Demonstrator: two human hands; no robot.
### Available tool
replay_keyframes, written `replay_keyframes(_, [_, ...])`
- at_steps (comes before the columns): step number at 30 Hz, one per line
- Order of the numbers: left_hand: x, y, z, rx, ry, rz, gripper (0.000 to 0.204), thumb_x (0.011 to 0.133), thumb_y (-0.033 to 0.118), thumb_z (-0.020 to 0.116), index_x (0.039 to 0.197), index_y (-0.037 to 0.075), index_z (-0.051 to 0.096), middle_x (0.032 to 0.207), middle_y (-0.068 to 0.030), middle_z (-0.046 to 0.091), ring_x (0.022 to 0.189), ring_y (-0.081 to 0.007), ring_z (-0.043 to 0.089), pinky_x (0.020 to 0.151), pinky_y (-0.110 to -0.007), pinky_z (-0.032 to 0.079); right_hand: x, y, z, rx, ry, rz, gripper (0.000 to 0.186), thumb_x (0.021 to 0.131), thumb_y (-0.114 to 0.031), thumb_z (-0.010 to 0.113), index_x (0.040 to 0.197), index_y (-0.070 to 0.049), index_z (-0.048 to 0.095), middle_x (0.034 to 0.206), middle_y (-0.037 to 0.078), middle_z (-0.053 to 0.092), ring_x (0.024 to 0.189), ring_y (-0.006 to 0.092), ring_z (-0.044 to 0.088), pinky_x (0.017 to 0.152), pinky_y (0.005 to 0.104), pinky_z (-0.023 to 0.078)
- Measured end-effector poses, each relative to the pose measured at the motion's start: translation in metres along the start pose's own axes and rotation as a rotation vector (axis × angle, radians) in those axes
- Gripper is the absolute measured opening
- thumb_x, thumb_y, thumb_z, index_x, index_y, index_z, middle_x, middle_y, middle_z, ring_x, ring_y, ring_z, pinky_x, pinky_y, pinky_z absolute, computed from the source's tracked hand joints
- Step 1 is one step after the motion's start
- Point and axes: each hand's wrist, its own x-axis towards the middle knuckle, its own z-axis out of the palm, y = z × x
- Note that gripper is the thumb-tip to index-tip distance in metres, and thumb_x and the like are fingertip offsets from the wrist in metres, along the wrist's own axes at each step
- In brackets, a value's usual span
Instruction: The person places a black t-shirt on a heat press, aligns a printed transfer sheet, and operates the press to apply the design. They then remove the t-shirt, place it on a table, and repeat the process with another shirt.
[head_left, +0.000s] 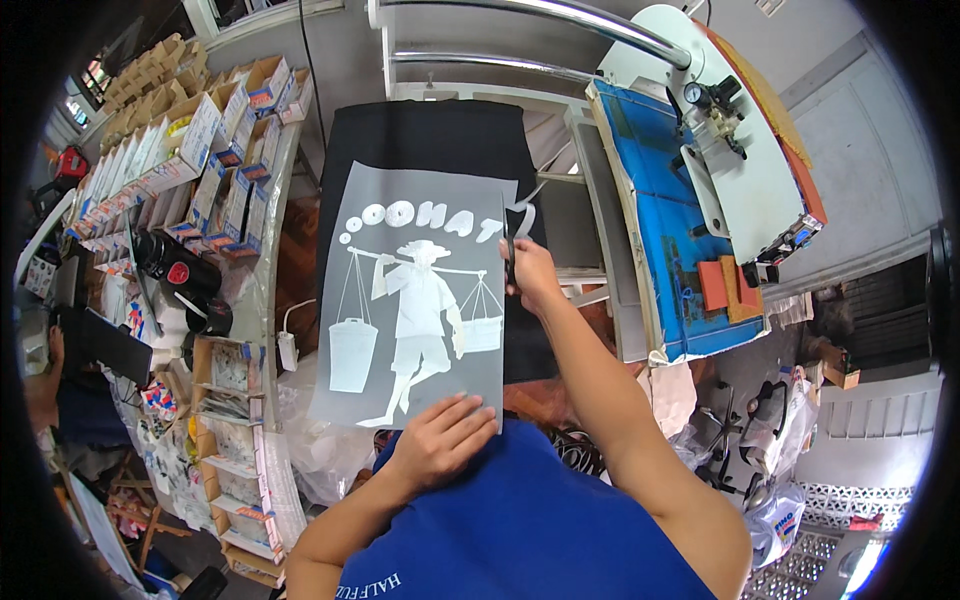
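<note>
A translucent grey sheet with white lettering and a white figure carrying two pails on a pole lies over a black cloth. My right hand is closed on dark scissors, held upright along the sheet's right edge, their blades partly hidden. A narrow cut strip curls off to the right at the upper right corner. My left hand rests with its fingers lying flat on the lower right part of the sheet, its thumb out of sight.
A blue screen-printing bed with a white board and pressure gauge stands right, beneath metal rails. Shelving with boxes, black bottles and a cardboard rack line the left. Another person's arm shows far left.
</note>
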Motion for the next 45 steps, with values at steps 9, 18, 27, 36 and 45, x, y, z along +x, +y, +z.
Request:
replay_keyframes(9, [0.001,-0.056,0.025,0.258,-0.12,-0.736,0.061,0.087,0.049,0.067,0.13,0.005,0.061,0.139,-0.0193,0.052,0.133,-0.0389,0.043,0.116,-0.065,0.02,-0.006,0.006,-0.011,0.03,0.004,-0.013,0.024,0.099,-0.021,0.062,0.114,-0.002,0.059,0.076,0.002,0.056,0.056,0.01,0.054,0.042,0.0252,0.039])
replay_keyframes(18, [-0.008,-0.23,-0.032,0.429,-0.213,-0.534,0.062,0.082,0.039,0.074,0.134,0.01,0.059,0.147,-0.0192,0.047,0.142,-0.0415,0.036,0.118,-0.066,0.015,-0.153,0.044,-0.084,0.087,-0.016,0.042,0.039,0.101,-0.021,0.06,0.135,-0.004,0.052,0.083,0.003,0.06,0.064,0.0104,0.06,0.048,0.024,0.045])
replay_keyframes(27, [0.047,-0.162,0.038,0.081,-0.255,-0.294,0.06,0.073,0.027,0.082,0.127,0.011,0.062,0.139,-0.0101,0.053,0.137,-0.037,0.044,0.118,-0.064,0.022,-0.189,0.068,-0.042,0.166,-0.431,0.253,0.04,0.102,-0.028,0.059,0.134,-0.006,0.052,0.086,0.004,0.062,0.069,0.0107,0.063,0.056,0.0237,0.051])
replay_keyframes(36, [0.033,-0.145,0.067,0.236,-0.017,-0.131,0.02,0.082,0.011,0.074,0.102,0.011,0.072,0.113,-0.0044,0.07,0.121,-0.029,0.06,0.112,-0.058,0.036,-0.173,0.085,-0.019,0.16,-0.269,0.226,0.043,0.101,-0.032,0.062,0.131,-0.003,0.051,0.086,0.003,0.058,0.067,0.0099,0.06,0.053,0.0239,0.049])
replay_keyframes(45, [0.033,-0.139,0.075,0.2,0.036,-0.126,0.019,0.082,0.009,0.072,0.1,0.009,0.072,0.111,-0.0067,0.071,0.116,-0.0304,0.064,0.104,-0.05,0.048,-0.16,0.079,0.001,0.125,-0.202,0.188,0.041,0.1,-0.031,0.065,0.127,-0.002,0.055,0.082,0.001,0.057,0.064,0.0082,0.057,0.05,0.0229,0.047])
